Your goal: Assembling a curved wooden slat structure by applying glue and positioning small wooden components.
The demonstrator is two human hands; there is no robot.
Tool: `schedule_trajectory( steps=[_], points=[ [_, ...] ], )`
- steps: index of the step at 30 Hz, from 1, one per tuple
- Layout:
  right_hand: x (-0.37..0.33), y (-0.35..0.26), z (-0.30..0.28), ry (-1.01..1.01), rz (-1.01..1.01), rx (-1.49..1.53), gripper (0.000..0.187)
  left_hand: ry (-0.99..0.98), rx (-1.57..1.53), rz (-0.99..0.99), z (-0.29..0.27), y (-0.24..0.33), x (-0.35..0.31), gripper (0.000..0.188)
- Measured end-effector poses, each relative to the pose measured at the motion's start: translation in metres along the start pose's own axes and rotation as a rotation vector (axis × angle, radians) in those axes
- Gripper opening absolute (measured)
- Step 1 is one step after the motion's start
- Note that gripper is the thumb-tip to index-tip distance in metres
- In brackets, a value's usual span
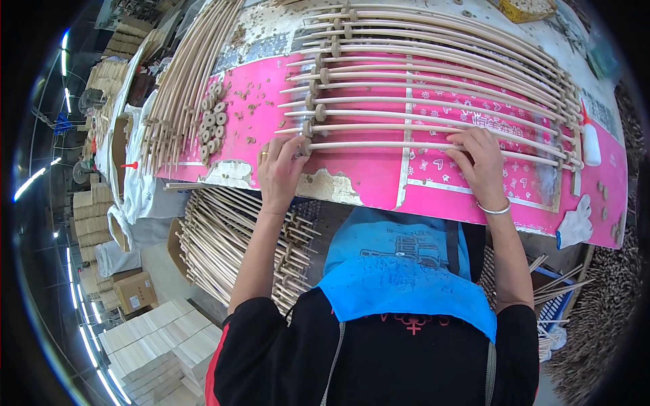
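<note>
A row of long thin wooden rods (379, 145) lies side by side on the pink-covered table, with round wooden discs (320, 112) fitted near their left ends. At the nearest rod's left end, my left hand (279, 166) is closed, thumb and fingers pinching the wooden disc (305, 147) there. Further right, my right hand (479, 161) pinches the same rod between thumb and fingers. Loose wooden rings (212, 125) with centre holes lie in a cluster left of the row.
More rods (186, 88) are bundled at the table's left. A glue bottle (590, 141) and a white glove (575, 222) lie at the right. Below the table's front edge, a box holds many rods with discs (237, 237). Cartons (135, 292) and stacked boards (159, 338) stand at lower left.
</note>
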State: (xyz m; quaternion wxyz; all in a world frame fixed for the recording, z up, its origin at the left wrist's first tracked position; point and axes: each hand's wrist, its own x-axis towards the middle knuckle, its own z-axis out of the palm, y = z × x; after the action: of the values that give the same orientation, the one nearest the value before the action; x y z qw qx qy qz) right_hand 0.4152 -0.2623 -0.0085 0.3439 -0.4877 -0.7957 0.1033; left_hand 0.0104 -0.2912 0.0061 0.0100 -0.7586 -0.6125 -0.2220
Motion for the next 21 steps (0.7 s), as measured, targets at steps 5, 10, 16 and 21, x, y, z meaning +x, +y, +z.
schedule_trajectory(
  steps=[5, 10, 16, 21],
  points=[
    [-0.002, 0.001, -0.001, -0.004, 0.000, -0.015, 0.032, 0.013, 0.020, 0.001, 0.003, 0.002, -0.001, 0.046],
    [-0.001, 0.000, -0.003, -0.019, 0.015, -0.014, 0.032, 0.046, 0.026, 0.004, 0.001, 0.010, 0.002, 0.050],
    [0.000, -0.002, -0.004, 0.004, -0.033, -0.006, 0.013, 0.142, -0.036, 0.119, 0.006, 0.045, -0.010, 0.045],
    [0.013, -0.013, -0.023, 0.076, -0.047, 0.029, 0.011, 0.152, -0.198, 0.251, 0.008, 0.092, -0.024, 0.035]
  ],
)
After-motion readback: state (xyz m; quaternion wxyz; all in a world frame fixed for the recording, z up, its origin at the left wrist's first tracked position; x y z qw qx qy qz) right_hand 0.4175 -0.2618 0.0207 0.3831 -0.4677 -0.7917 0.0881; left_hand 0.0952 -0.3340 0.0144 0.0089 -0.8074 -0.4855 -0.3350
